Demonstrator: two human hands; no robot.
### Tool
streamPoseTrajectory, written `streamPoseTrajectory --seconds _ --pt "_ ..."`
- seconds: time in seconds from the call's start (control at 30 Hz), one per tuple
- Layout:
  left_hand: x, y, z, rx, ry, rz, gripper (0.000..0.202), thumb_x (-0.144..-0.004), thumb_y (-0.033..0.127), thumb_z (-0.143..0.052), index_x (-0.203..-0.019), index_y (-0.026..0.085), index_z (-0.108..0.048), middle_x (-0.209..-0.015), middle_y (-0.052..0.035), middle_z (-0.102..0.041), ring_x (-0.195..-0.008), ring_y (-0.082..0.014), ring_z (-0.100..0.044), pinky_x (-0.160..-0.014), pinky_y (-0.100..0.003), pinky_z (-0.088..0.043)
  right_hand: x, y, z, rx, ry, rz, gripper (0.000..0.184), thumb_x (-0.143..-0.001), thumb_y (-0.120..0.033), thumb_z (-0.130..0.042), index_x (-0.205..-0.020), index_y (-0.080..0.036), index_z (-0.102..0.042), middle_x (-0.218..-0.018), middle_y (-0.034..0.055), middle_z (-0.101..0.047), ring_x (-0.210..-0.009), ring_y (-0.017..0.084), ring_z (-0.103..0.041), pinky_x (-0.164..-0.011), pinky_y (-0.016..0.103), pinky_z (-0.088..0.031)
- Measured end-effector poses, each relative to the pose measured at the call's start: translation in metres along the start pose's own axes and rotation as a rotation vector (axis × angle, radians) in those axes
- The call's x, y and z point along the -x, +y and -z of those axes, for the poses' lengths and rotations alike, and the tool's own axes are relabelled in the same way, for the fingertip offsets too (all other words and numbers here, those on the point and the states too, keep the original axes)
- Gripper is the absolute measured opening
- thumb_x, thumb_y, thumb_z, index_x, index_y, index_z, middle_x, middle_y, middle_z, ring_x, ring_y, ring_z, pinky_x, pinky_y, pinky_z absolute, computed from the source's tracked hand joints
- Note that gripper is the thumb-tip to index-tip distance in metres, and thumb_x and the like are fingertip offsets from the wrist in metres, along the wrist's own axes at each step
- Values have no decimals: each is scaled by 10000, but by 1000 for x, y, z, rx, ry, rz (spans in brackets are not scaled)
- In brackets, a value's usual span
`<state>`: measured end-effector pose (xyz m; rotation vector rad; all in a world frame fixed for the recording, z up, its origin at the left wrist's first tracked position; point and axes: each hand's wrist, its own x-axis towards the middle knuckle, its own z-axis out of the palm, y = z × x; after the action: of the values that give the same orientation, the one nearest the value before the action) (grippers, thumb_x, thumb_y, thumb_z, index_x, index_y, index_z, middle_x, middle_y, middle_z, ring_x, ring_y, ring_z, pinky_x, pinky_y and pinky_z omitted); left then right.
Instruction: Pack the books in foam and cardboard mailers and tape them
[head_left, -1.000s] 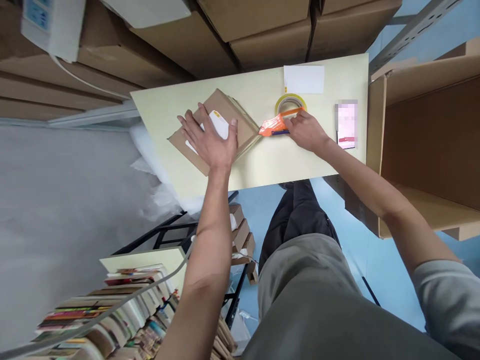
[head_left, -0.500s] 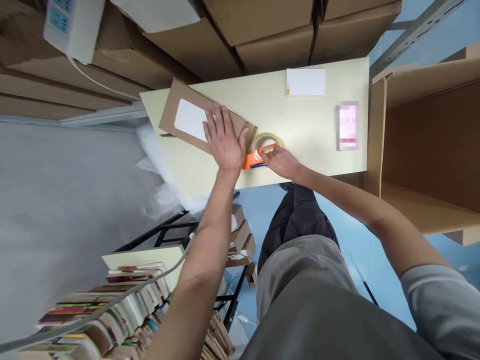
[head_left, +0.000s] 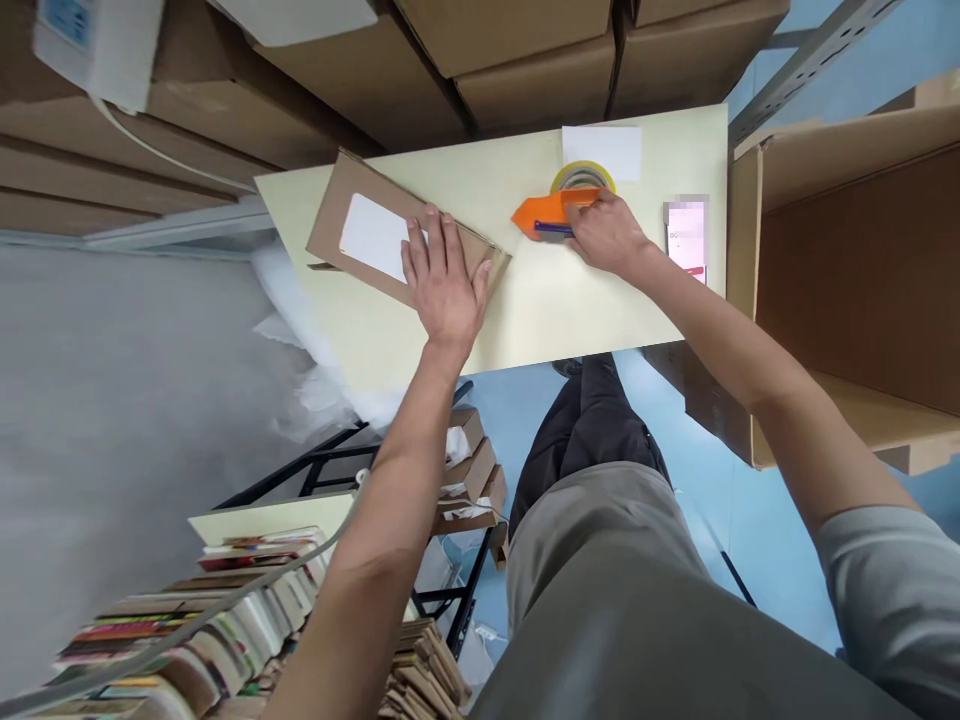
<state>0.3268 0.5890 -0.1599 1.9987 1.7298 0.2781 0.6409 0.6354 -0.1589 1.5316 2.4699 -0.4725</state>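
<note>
A flat brown cardboard box [head_left: 330,215] with a white label [head_left: 373,236] lies slanted on the left part of the pale table. My left hand [head_left: 448,280] rests on the box's right end, palm down and fingers stretched out. In my right hand [head_left: 611,235] is an orange tape dispenser [head_left: 541,212], its handle wrapped by my fingers. A yellow-edged roll of tape [head_left: 583,175] sits in the dispenser. The dispenser is to the right of the box, apart from it, and overlaps the view of a white paper slip [head_left: 619,150].
A phone [head_left: 686,240], its screen lit, lies at the table's [head_left: 420,350] right end. Stacked cartons [head_left: 532,85] line the back. A large open carton [head_left: 742,230] stands at right. Books [head_left: 247,590] fill a rack at lower left.
My right hand has carried the tape dispenser away from the box's end, up and to the right toward the white slip. My left hand stays on the box.
</note>
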Motion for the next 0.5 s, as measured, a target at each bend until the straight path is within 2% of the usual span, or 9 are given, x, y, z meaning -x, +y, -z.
streamPoseTrajectory --seconds 0.1,0.17,0.27,0.37,0.43,0.5 --pt "2 0 -1 15 9 -16 855 -1152 646 -508 -1839 167 -338 -1954 -152 -225 -1837 -379 23 -1485 -607 67 -14 -14 -4 -39 21 -26 687 -1212 -513 -396 -1530 77 -551 -1170 256 -830 -1142 432 -813 -1227 646 -478" --pt "3 1 -2 28 20 -26 865 -1156 652 -500 -1839 148 -334 -1952 -163 -225 -1836 -387 24 -1481 -617 76 -18 -23 -7 -96 47 -35 721 -1215 -546 -346 -1529 72 -546 -1166 252 -820 -1196 455 -802 -1243 684 -458" --pt "3 1 -5 57 38 -32 866 -1154 669 -496 -1838 159 -347 -1952 -151 -229 -1837 -392 15 -1482 -616 78 -27 -39 -13 -180 78 -59 719 -1225 -558 -263 -1455 35 -598 -1159 238 -801 -1261 453 -783 -1256 693 -453" --pt "3 1 -7 97 56 -31 866 -1142 691 -503 -1833 183 -377 -1955 -120 -237 -1838 -386 13 -1492 -604 69 -44 -51 -18 -211 126 -142 687 -1226 -543 -240 -1343 -9 -656 -1156 235 -777 -1266 454 -778 -1214 709 -494" --pt "3 2 -7 118 62 -31 863 -1136 703 -504 -1829 200 -396 -1955 -99 -241 -1840 -376 8 -1499 -595 63 -55 -50 -20 -197 155 -192 699 -1228 -532 -212 -1307 -7 -667 -1176 248 -758 -1254 464 -780 -1188 736 -510" --pt "4 3 -7 126 59 -35 866 -1133 709 -503 -1829 202 -404 -1955 -92 -244 -1841 -374 -3 -1503 -593 63 -58 -40 -23 -181 178 -217 749 -1234 -526 -143 -1349 22 -641 -1176 248 -745 -1251 462 -786 -1199 756 -501"
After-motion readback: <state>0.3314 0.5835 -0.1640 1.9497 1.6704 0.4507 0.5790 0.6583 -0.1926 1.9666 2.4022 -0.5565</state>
